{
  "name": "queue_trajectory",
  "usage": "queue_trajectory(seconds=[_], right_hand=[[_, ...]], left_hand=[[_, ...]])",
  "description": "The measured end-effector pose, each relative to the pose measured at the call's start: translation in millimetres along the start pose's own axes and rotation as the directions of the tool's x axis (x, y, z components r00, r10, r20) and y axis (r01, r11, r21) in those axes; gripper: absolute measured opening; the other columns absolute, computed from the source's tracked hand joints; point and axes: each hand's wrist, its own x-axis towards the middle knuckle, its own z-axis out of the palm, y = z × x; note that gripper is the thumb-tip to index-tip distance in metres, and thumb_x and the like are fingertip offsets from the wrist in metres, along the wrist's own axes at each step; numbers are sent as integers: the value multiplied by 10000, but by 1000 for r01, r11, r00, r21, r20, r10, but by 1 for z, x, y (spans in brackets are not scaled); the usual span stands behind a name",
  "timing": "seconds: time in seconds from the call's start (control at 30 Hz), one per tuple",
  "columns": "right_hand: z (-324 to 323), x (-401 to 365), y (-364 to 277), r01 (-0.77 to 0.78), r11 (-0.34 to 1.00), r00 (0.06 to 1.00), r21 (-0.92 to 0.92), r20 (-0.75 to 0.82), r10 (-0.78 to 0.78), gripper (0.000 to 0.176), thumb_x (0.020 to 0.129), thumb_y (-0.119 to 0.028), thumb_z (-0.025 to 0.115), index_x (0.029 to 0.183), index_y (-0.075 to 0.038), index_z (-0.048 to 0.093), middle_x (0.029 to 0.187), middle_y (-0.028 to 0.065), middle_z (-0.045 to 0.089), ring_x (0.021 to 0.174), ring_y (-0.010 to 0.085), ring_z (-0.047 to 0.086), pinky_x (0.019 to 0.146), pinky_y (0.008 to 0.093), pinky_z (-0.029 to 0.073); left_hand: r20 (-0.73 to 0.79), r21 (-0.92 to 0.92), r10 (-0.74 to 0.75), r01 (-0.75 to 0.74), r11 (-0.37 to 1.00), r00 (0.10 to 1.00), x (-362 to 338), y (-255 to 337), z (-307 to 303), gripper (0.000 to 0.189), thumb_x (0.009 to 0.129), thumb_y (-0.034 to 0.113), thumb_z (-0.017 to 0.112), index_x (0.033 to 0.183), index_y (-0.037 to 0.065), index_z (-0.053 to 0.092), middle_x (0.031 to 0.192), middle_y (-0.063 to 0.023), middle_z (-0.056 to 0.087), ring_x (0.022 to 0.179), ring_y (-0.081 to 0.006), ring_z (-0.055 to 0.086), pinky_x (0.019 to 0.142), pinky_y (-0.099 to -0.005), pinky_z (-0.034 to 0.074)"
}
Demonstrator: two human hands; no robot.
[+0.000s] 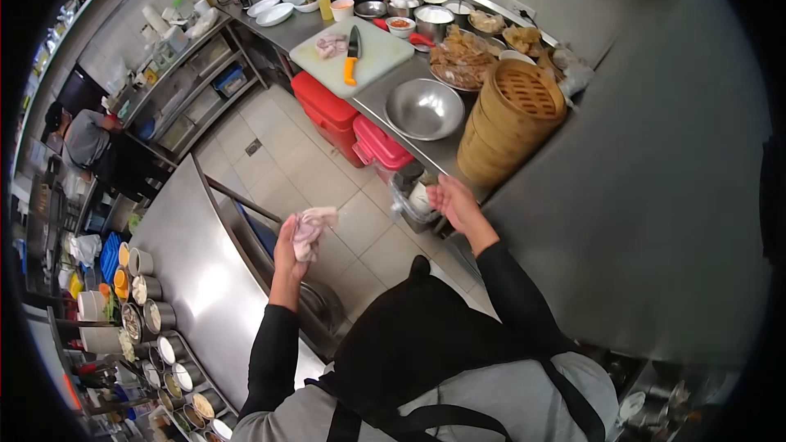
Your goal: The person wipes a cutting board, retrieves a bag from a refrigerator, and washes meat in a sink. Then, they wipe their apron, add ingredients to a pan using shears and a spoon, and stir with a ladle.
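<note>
In my left hand (286, 258) is a crumpled pinkish-white cloth (313, 233), held up over the floor between the two counters. My right hand (458, 206) is raised in front of the counter edge, fingers loosely bent and nothing visible in them. Beyond it on the counter stand a steel mixing bowl (424, 109) and a tall stack of bamboo steamers (503, 127). Farther back, a white cutting board (381, 65) carries a knife with an orange handle (351, 70) and a pale pink, crumpled-looking item (331, 46).
Red bins (327, 115) stand under the counter. Bowls of ingredients (434, 18) line the wall. A steel worktable (201, 237) is on my left, with several containers (155, 315) along its far side. A person (90, 143) stands at the far-left shelves.
</note>
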Motion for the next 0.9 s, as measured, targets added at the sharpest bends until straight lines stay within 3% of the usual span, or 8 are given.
queue_trajectory(seconds=[0.17, 0.27, 0.43, 0.5, 0.57, 0.63, 0.73, 0.9], right_hand=[[41, 120, -37, -168, 958, 961, 233, -176, 211, 561, 934, -471, 655, 1247, -45, 468, 963, 175, 615, 827, 251, 644, 742, 402, 558], [46, 158, -27, -10, 975, 947, 223, -310, 80, 322, 956, -192, 544, 1180, 25, 467, 958, 166, 599, 777, 272, 644, 734, 418, 578], [51, 116, -19, 96, 981, 965, 171, -259, -49, 285, 901, -87, 487, 1155, 42, 501, 1062, 173, 599, 832, 294, 670, 684, 395, 592], [73, 82, -32, 82, 982, 927, 172, -375, -12, 302, 906, -87, 489, 1174, 51, 508, 1074, 168, 610, 859, 289, 673, 657, 396, 593], [100, 60, -48, 130, 981, 882, 141, -468, -50, 294, 908, -86, 517, 1170, 45, 507, 1070, 154, 613, 908, 298, 661, 709, 433, 589], [122, 47, -56, 156, 982, 851, 107, -520, -79, 327, 898, -71, 528, 1204, 37, 496, 1112, 160, 614, 945, 306, 659, 709, 451, 593], [172, 36, -66, 261, 961, 734, 88, -664, -139, 367, 890, -59, 532, 1242, 29, 476, 1136, 159, 611, 956, 319, 659, 692, 470, 591], [209, 24, -42, 386, 916, 571, 107, -808, -147, 339, 875, -35, 529, 1209, 7, 492, 1140, 162, 599, 967, 324, 656, 721, 494, 589]], left_hand=[[35, -78, -42, 45, 996, 999, 57, 53, 114, 394, 973, 306, 579, 1284, 69, 532, 1218, -132, 635, 1068, -267, 651, 843, -357, 560], [119, 190, 0, -22, 981, 993, 123, 75, 144, 383, 940, 225, 594, 1256, 10, 565, 1176, -169, 656, 1041, -269, 675, 861, -335, 554], [283, 443, 98, -221, 869, 954, 254, 96, 202, 413, 932, 170, 572, 1293, -30, 555, 1161, -151, 679, 1028, -239, 686, 875, -335, 553], [380, 826, -44, -318, 465, 924, 305, 82, 209, 478, 950, 220, 565, 1353, -32, 511, 1257, -202, 629, 1137, -290, 640, 972, -368, 507], [784, 619, 35, -785, 33, 620, 365, 24, 192, 561, 958, 265, 563, 1430, -11, 439, 1403, -237, 514, 1318, -348, 500, 1117, -474, 366], [842, 184, -402, -892, -412, 359, 387, -11, 198, 601, 968, 311, 527, 1475, 21, 387, 1503, -231, 397, 1441, -362, 330, 1187, -559, 177], [854, 91, -453, -931, -354, 256, 445, -52, 223, 697, 951, 416, 478, 1530, 65, 316, 1579, -207, 296, 1507, -334, 193, 1199, -568, 64], [830, 69, -444, -852, -519, 337, 525, -85, 290, 652, 987, 415, 343, 1503, 17, 360, 1565, -209, 335, 1478, -354, 262, 1196, -577, 76]])
